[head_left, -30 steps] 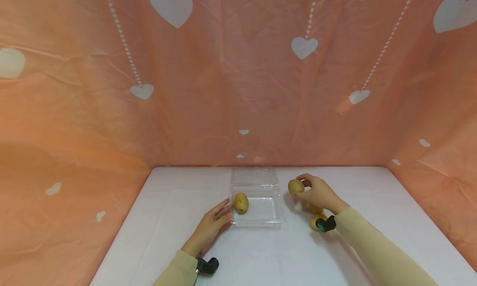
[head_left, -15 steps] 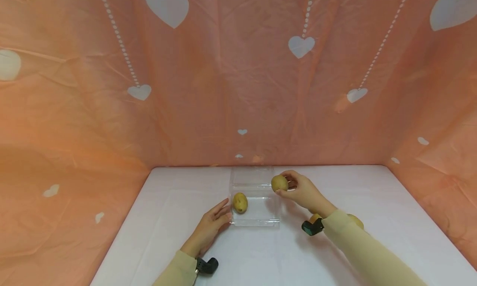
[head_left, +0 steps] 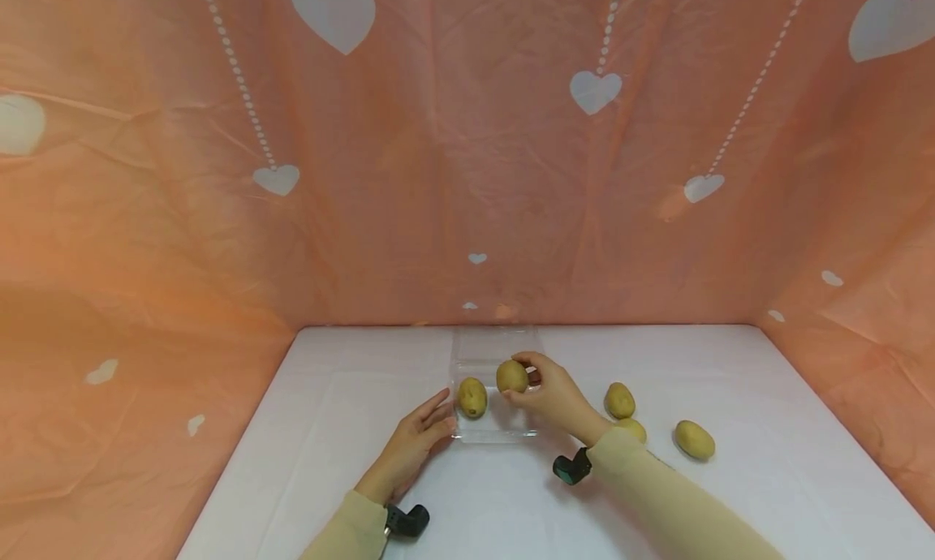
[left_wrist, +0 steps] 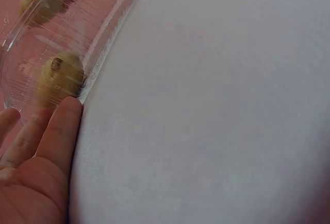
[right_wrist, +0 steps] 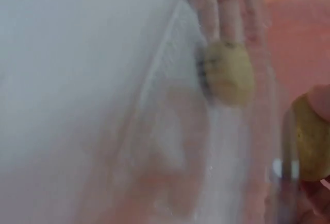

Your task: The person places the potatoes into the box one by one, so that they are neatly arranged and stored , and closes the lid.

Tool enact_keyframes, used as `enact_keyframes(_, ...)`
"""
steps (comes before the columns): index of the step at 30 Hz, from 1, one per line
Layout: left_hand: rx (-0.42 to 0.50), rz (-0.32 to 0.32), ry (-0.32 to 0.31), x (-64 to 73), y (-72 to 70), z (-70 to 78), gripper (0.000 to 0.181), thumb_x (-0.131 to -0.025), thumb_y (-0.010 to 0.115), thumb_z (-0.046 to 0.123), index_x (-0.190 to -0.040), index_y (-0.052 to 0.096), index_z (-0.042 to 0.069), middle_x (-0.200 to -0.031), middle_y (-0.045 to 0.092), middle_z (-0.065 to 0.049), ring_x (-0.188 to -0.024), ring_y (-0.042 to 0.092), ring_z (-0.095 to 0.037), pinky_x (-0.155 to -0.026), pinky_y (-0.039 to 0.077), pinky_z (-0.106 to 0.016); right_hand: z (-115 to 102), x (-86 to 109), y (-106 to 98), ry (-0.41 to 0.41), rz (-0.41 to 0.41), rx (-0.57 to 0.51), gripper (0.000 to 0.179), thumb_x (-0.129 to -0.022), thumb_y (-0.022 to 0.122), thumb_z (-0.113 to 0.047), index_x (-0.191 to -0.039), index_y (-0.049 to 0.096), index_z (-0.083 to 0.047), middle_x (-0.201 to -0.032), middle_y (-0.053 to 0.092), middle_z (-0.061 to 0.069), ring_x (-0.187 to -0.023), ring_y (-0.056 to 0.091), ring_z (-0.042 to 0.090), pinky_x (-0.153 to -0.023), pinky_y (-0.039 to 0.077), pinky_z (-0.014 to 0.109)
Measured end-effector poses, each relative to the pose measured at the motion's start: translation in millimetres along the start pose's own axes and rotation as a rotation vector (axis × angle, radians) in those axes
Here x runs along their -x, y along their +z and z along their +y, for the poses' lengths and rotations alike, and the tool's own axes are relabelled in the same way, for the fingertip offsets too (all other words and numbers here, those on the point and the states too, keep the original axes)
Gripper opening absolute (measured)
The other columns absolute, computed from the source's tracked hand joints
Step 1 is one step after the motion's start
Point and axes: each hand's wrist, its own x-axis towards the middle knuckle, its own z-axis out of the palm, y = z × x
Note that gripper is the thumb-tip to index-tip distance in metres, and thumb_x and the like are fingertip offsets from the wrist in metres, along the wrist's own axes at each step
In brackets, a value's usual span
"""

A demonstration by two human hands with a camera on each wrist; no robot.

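A clear plastic box (head_left: 504, 437) lies on the white table with its lid (head_left: 497, 342) folded back. One yellow-brown potato (head_left: 472, 398) sits inside at the left; it also shows through the plastic wall (left_wrist: 62, 77). My left hand (head_left: 412, 445) rests at the box's left side, its extended fingertips touching the wall. Over the box my right hand (head_left: 551, 394) grips a second potato (head_left: 512, 376) between thumb and fingers. That potato (right_wrist: 312, 136) is at the right edge of the right wrist view, which is blurred.
Right of the box lie three more potatoes: one farther back (head_left: 620, 400), one partly behind the right sleeve (head_left: 631, 430), and one farther right (head_left: 695, 440). An orange sheet with white hearts (head_left: 467, 178) encloses the table's back and sides.
My right hand has carried its potato leftward from beside the box to over it. The potatoes on the right have come out from behind the arm. My left hand stays put.
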Motion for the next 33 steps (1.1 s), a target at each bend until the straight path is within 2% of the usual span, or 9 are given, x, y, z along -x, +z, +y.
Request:
enact_keyframes(8,0.020,-0.005,-0.001,0.2,2.3,1.7,0.067,-0.096,0.063,0.016,-0.152,0.028,0.005,-0.150,0.033,-0.025,-0.134,0.037,-0.033,-0.102,0.043,-0.034,-0.6,-3.1,20.2,0.033,-0.025,0.101,0.053,-0.075,0.084,-0.015,-0.119,0.059,-0.003,-0.113,0.062,0.007,-0.089,0.062,0.019,-0.077,0.054,0.033)
enact_keyframes(18,0.004,-0.008,0.003,0.3,0.3,0.9,0.069,-0.095,0.064,0.019,-0.152,0.028,0.005,-0.150,0.034,-0.024,-0.134,0.038,-0.033,-0.101,0.044,-0.033,-3.4,-8.0,26.9,0.058,-0.041,0.243,0.053,-0.073,0.086,-0.021,-0.113,0.058,0.001,-0.101,0.062,0.010,-0.087,0.059,0.021,-0.077,0.053,0.037)
enact_keyframes(27,-0.001,-0.004,-0.005,0.1,0.7,1.1,0.069,-0.094,0.065,0.020,-0.152,0.028,0.006,-0.150,0.034,-0.023,-0.133,0.039,-0.032,-0.100,0.045,-0.032,-0.6,-9.8,30.3,0.074,-0.045,0.310,0.055,-0.076,0.084,-0.025,-0.116,0.057,0.001,-0.106,0.062,0.011,-0.093,0.059,0.024,-0.082,0.051,0.041)
enact_keyframes(33,-0.005,-0.005,0.003,0.1,1.4,1.8,0.068,-0.095,0.063,0.018,-0.152,0.027,0.004,-0.150,0.033,-0.025,-0.133,0.038,-0.034,-0.101,0.044,-0.033,-1.4,-7.5,33.5,0.113,-0.054,0.365,0.054,-0.076,0.084,-0.030,-0.114,0.057,-0.003,-0.100,0.065,0.010,-0.086,0.060,0.022,-0.076,0.051,0.039)
